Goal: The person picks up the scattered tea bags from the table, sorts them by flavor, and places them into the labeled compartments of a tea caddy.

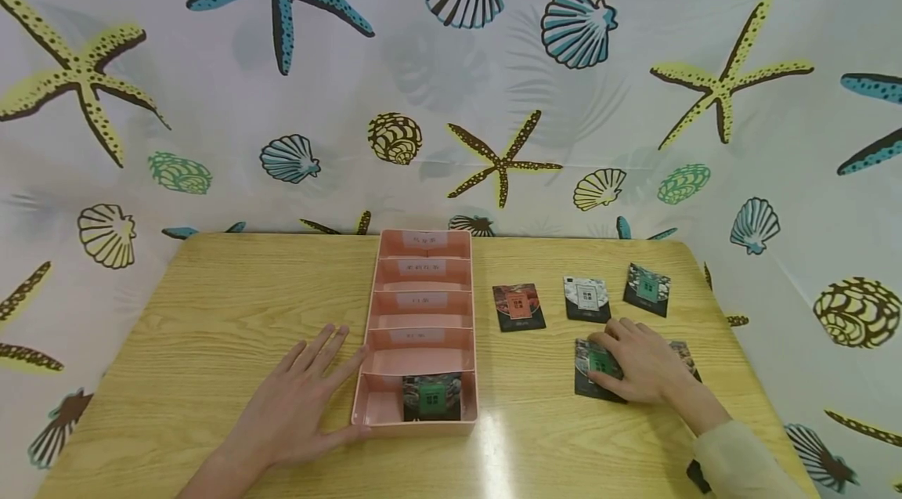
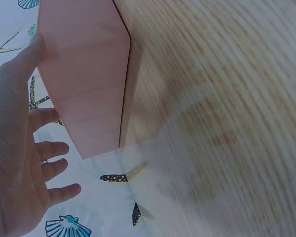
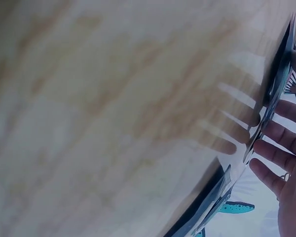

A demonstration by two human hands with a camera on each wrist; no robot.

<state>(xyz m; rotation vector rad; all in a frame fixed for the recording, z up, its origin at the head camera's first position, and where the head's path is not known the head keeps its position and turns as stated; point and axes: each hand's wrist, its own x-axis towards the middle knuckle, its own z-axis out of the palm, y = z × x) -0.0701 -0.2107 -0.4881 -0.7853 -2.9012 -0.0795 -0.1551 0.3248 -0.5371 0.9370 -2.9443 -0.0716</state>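
Observation:
A long pink divided box [image 1: 423,430] stands on the table, with paper labels on its inner walls. One dark sachet with a green label [image 1: 431,397] is in its nearest compartment. My left hand [image 1: 299,397] lies spread along the box's left side, thumb at the near corner; the left wrist view has its fingers beside the pink wall [image 2: 89,74]. To the right, my right hand [image 1: 641,362] is over another green-labelled sachet [image 1: 586,381], its thumb and fingertips at the packet. Its fingers look fairly straight in the right wrist view.
Beyond my right hand lie a red-labelled sachet [image 1: 519,307], a white-labelled one [image 1: 587,299] and a green-labelled one [image 1: 647,290]. Another sachet [image 1: 683,354] shows partly behind my wrist. A dark item [image 1: 696,475] peeks out beside the sleeve. A patterned cloth [image 1: 423,92] hangs behind the table.

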